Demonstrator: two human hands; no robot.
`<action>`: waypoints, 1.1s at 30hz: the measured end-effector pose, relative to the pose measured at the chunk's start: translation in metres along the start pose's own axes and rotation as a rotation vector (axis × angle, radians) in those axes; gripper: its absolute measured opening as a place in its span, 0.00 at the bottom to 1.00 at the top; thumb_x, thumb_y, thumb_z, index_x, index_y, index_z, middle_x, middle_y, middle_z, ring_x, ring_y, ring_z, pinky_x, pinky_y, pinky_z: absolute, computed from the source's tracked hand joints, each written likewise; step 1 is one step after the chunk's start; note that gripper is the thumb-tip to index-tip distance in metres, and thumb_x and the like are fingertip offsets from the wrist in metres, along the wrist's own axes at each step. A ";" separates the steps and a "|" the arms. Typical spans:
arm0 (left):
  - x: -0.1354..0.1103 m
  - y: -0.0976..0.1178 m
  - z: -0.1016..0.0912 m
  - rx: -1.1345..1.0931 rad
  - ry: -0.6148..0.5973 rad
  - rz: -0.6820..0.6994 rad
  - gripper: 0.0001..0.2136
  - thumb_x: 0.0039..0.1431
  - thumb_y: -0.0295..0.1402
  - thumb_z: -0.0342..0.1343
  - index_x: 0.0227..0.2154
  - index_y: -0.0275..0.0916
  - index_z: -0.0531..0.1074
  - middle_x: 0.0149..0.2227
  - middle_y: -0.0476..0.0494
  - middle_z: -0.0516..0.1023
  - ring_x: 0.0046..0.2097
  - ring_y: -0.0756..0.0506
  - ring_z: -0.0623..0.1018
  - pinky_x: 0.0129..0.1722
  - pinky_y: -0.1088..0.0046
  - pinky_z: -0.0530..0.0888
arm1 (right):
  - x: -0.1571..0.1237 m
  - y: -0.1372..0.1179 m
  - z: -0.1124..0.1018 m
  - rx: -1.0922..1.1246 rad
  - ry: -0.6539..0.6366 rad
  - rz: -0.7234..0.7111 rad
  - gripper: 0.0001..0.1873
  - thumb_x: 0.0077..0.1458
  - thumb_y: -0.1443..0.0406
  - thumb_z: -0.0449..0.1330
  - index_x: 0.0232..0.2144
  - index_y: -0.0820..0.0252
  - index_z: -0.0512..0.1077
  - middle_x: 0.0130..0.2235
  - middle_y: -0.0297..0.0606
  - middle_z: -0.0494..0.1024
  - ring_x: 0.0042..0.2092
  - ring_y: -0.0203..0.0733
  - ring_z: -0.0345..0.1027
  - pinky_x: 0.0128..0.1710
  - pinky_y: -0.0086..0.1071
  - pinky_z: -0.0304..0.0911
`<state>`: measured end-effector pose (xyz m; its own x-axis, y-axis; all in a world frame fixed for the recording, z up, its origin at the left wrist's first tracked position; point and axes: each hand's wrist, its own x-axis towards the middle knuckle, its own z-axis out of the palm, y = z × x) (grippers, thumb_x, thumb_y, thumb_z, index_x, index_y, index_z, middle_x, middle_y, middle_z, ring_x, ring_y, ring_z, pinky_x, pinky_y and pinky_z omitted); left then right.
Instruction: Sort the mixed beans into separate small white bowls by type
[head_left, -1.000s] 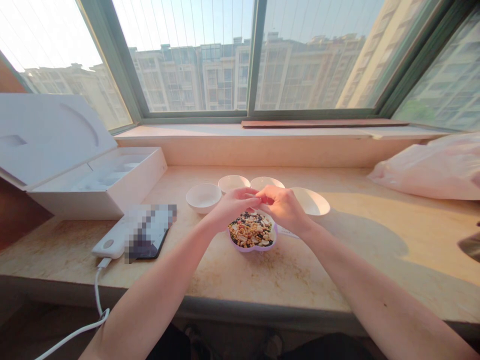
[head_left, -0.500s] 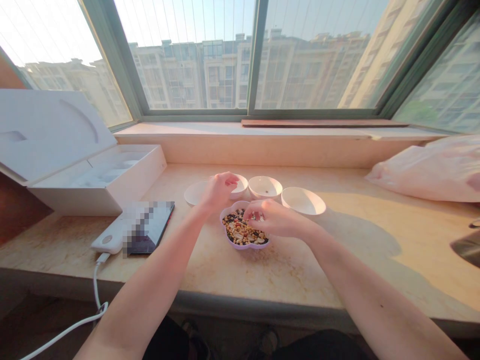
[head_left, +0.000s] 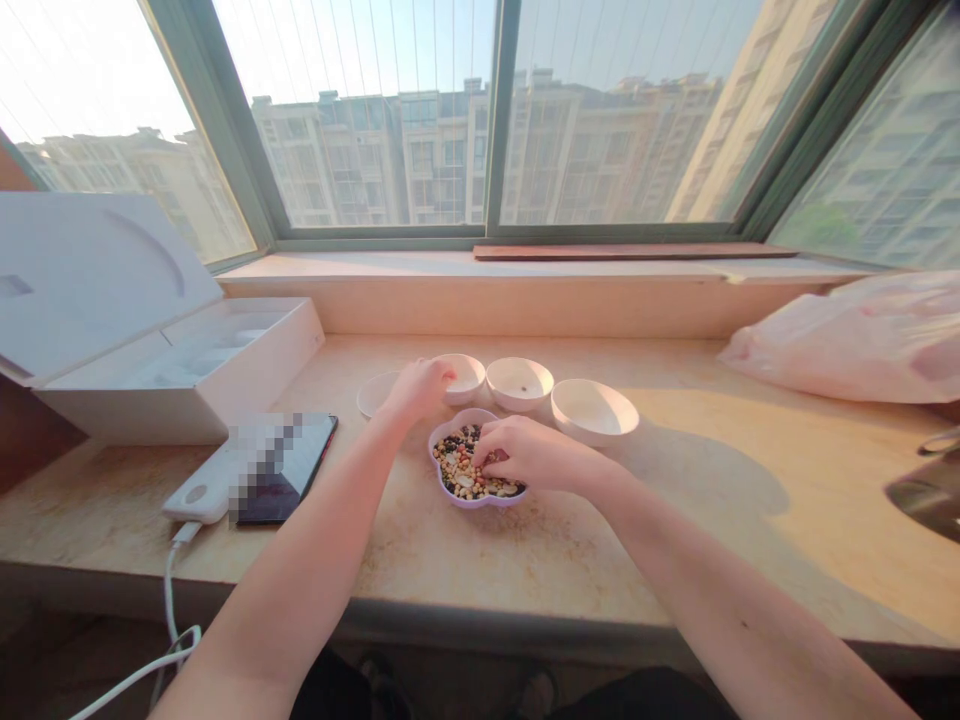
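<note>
A lilac flower-shaped dish (head_left: 445, 478) sits on the stone sill, filled with mixed beans, nuts and dark seeds (head_left: 463, 470). My right hand (head_left: 521, 453) reaches over it, fingertips down among the mix, and the hand hides part of the dish. My left hand (head_left: 416, 392) is further back, curled at the rim of a small white bowl (head_left: 466, 376). Beside that hand lies a white shallow dish (head_left: 373, 395). Two more white bowls (head_left: 519, 384) (head_left: 594, 411) stand to the right, and the nearer-middle one holds a few small grains.
A white open box (head_left: 172, 345) stands at the left, beside a power bank (head_left: 196, 495) with a white cable and a pixelated phone (head_left: 307, 450). A pink plastic bag (head_left: 847, 345) lies at the right. Behind the sill is a window.
My left hand has moved from above the lilac dish to the small white bowl at the back. My right hand has dropped into the mix. The view has shifted slightly.
</note>
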<state>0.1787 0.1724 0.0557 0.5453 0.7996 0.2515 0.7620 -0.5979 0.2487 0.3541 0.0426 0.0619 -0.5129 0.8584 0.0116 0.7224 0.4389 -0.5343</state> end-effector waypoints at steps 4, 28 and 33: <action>0.000 -0.003 -0.002 -0.006 0.016 0.018 0.14 0.66 0.30 0.47 0.34 0.36 0.79 0.38 0.36 0.83 0.38 0.42 0.79 0.40 0.69 0.69 | 0.001 0.002 -0.002 0.034 -0.003 0.019 0.09 0.54 0.69 0.62 0.31 0.54 0.82 0.37 0.35 0.83 0.39 0.44 0.74 0.40 0.34 0.65; -0.029 0.039 -0.014 -0.326 0.252 0.418 0.09 0.66 0.32 0.56 0.47 0.44 0.77 0.40 0.48 0.80 0.37 0.50 0.78 0.42 0.71 0.75 | 0.009 0.027 -0.021 1.052 0.373 0.090 0.18 0.49 0.52 0.71 0.34 0.58 0.76 0.27 0.29 0.63 0.28 0.33 0.51 0.26 0.29 0.53; -0.029 0.042 -0.009 -0.387 0.331 0.464 0.06 0.66 0.32 0.57 0.40 0.42 0.78 0.38 0.48 0.78 0.35 0.52 0.77 0.37 0.74 0.74 | 0.014 0.026 -0.016 1.164 0.331 0.099 0.16 0.50 0.54 0.71 0.33 0.59 0.75 0.26 0.27 0.60 0.28 0.32 0.50 0.25 0.27 0.50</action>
<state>0.1914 0.1232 0.0670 0.6022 0.4339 0.6701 0.2624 -0.9003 0.3472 0.3736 0.0699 0.0613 -0.2129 0.9757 0.0525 -0.1843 0.0127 -0.9828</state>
